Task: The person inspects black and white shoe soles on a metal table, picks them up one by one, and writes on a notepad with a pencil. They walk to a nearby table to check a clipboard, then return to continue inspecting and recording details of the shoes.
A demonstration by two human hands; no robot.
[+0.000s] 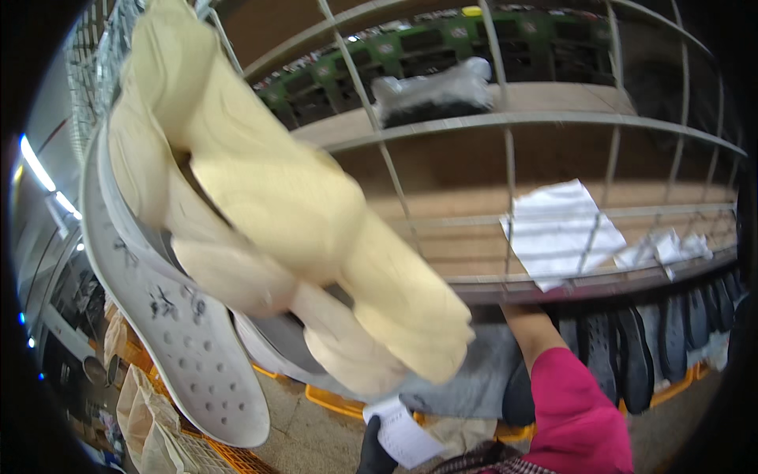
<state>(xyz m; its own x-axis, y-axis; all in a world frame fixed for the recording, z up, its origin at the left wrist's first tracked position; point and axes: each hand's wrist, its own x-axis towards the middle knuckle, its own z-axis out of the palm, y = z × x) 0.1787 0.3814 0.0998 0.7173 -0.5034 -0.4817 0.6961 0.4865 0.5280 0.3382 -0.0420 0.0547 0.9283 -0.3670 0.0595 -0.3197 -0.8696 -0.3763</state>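
My left hand (pixel 378 449), in a dark glove, grips a printed paper slip (pixel 407 431) at the bottom of the view. My right arm, in a pink sleeve, reaches up beneath the front edge of a wooden shelf (pixel 462 249). That edge hides my right hand. Close before me on the left hang cream shoe soles (pixel 278 207), blurred and overlapping. Beside them is a white shoe sole (pixel 195 332) with round hollows and dark handwritten marks. Dark shoe soles (pixel 633 355) stand in a row below the shelf, near my right forearm.
Wire mesh (pixel 438 123) fronts the shelf. Behind it lie a white paper sheet (pixel 562 231), crumpled paper (pixel 666 249) and a clear plastic bag (pixel 435 92) with dark contents. Green crates (pixel 414 44) stand farther back. Orange crates (pixel 334 402) and cream cloth (pixel 142 415) sit low down.
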